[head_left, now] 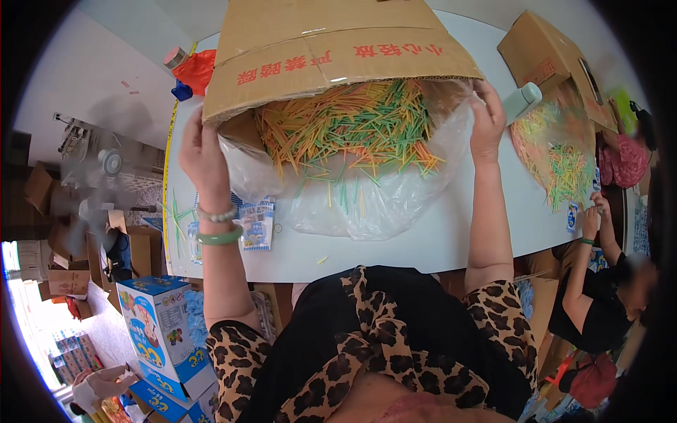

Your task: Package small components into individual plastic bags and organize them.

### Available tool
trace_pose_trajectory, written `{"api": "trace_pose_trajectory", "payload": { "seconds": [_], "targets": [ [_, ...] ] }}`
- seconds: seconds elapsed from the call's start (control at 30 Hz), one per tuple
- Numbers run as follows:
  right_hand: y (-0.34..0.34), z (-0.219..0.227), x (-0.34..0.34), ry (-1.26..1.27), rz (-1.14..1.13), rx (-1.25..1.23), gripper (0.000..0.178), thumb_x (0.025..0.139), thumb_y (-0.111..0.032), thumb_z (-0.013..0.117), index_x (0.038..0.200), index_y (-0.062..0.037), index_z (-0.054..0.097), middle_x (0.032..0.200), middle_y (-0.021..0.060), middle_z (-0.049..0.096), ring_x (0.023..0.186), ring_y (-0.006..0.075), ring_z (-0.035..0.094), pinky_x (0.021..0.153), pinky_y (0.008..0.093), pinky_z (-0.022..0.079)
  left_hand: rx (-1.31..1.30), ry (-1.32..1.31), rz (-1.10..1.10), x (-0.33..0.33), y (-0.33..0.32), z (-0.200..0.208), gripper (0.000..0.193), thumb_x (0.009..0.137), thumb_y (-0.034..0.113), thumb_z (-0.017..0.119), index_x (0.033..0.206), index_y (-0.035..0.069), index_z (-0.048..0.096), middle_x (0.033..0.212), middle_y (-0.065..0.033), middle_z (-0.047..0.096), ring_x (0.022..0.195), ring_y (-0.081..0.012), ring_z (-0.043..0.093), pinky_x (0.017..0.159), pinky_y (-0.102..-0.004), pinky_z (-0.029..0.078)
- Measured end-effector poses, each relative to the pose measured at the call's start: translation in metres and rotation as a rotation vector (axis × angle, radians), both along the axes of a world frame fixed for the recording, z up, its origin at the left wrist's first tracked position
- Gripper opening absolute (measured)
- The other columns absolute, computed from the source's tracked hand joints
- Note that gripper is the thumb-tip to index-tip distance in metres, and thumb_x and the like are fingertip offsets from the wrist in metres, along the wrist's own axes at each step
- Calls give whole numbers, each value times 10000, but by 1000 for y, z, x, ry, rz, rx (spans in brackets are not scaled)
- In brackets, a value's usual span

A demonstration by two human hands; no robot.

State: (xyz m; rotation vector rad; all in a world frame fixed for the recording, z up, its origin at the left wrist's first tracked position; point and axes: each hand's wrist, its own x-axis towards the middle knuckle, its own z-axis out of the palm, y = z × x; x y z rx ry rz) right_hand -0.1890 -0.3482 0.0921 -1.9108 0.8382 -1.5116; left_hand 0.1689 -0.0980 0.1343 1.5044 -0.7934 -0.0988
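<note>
On the table, largest first:
Table (437, 247): white, bearing everything the hands work on; a bare strip lies nearer the body than the grip.
Box (331, 49): big cardboard carton tipped on its side, its open mouth facing the person, held between the two hands.
Bag (367, 204): clear plastic liner pulled out of the box mouth, spread on the table just below the grip.
Sticks (352, 123): thin orange, yellow and green sticks; most are heaped inside the box mouth between the hands, a few have slid down onto the bag.
Progress: by my judgement the emptying is barely begun; the bulk of the sticks sits in the box, only a scatter is out.
Left hand (201, 151): closed around the box's left edge and the bag rim.
Right hand (488, 120): fingers pressed on the bag's right rim at the box edge, gripping it.
Second pile (557, 158): more sticks, well right of the grip, by another person's hand (599, 204).
Packets (255, 224): small blue printed ones, just below the left hand.
</note>
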Motion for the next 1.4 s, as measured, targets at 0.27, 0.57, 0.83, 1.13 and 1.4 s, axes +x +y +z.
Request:
{"api": "trace_pose_trajectory", "payload": {
  "seconds": [0.27, 0.57, 0.83, 1.13, 1.4],
  "targets": [
    [-18, 11, -7, 77, 201, 274, 321, 855, -63, 537, 1154, 29, 607, 1113, 54, 634, 1048, 148, 556, 939, 266, 393, 56, -58, -59, -26, -15, 5, 313, 902, 116, 616, 1177, -28, 579, 1121, -88, 636, 1027, -139, 575, 892, -280, 447],
    [-91, -14, 2, -268, 277, 194, 276, 882, 0, 514, 1139, 42, 608, 1095, 54, 639, 1021, 131, 569, 902, 254, 421, -28, -296, 207, 7, -37, -21, 193, 907, 112, 575, 991, -43, 652, 886, -49, 687, 825, -90, 573, 730, -261, 463],
    [-1, 0, 17, 6, -294, 14, 180, 876, -19, 578, 1042, 29, 630, 960, 57, 636, 839, 115, 568, 802, 243, 453, 83, -98, 90, 8, -4, -13, 272, 934, 200, 592, 1095, -16, 627, 1071, -56, 629, 853, -117, 574, 739, -257, 467],
    [81, 25, 51, 298, 134, -65, 223, 844, 27, 610, 1061, -18, 632, 890, 27, 636, 793, 91, 580, 714, 220, 461, 163, -777, -58, -74, -13, -18, 178, 748, 38, 706, 921, 23, 667, 860, -126, 665, 722, -288, 614, 686, -338, 510],
    [64, 71, 67, 645, -152, -603, 488, 738, 48, 632, 1220, 7, 568, 1209, 211, 572, 1158, 381, 517, 996, 412, 414, 157, -280, -140, -71, -43, 39, 584, 783, 5, 643, 1331, -39, 446, 1241, -180, 579, 1105, -231, 581, 939, -309, 455]
  ]
}}
